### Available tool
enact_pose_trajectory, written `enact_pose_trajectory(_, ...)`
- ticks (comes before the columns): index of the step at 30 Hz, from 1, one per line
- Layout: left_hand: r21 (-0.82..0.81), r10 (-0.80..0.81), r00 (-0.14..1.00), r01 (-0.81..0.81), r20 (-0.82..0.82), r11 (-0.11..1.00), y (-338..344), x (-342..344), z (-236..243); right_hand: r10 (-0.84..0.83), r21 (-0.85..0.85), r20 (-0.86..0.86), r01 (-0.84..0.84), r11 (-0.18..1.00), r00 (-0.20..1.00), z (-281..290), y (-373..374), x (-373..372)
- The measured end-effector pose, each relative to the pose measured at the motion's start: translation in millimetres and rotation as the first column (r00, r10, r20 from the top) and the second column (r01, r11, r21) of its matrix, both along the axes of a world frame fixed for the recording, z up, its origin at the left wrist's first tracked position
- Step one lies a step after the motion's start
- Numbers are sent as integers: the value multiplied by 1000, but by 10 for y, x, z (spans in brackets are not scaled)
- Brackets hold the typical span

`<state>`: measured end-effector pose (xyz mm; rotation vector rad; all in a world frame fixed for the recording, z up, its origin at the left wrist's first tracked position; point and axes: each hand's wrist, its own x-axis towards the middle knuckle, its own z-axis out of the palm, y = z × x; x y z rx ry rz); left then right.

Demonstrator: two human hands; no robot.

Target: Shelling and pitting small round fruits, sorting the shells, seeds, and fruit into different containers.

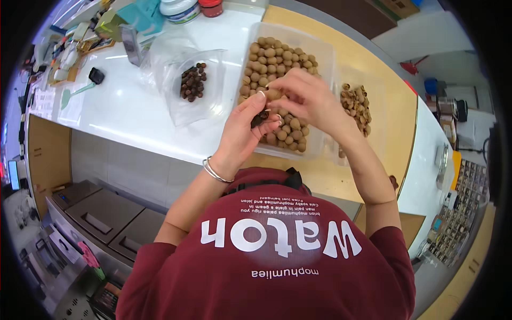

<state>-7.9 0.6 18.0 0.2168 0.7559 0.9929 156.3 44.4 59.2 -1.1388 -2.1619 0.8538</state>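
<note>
My left hand [242,128] is closed around a dark brown peeled dried longan [259,118], with its thumb pointing up. Close against it, my right hand [314,101] has its thumb and fingers bent together in a pinch. Whatever lies between those fingertips is too small to make out. Both hands are over a clear plastic bin [326,53] heaped with tan, round unpeeled longans [277,56]. To the left, a small pile of dark peeled longans [193,82] lies in a clear plastic bag [213,106].
Right of the bin stands a clear container with broken tan shells [356,106]. A phone-like slab [131,45] leans upright at the back left, near a white tub [180,9] and a red-lidded jar [211,7]. A small black object [96,76] is on the white counter [128,106].
</note>
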Motion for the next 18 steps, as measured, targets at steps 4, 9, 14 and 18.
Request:
enact_pose_trajectory(4,111,-106,981,125,-164,986,15,59,18,20,193,86,-37,980,996,-31,-189,49)
enact_pose_trajectory(9,81,-156,969,174,-194,981,-29,100,7,-85,214,124,57,975,989,-83,-339,64)
enact_pose_trajectory(14,181,-165,888,264,-429,947,-89,113,42,-10,129,72,1,992,997,-104,-361,136)
enact_pose_trajectory(18,230,-182,790,377,-586,897,-78,102,54,-20,76,92,13,997,996,-127,-391,133)
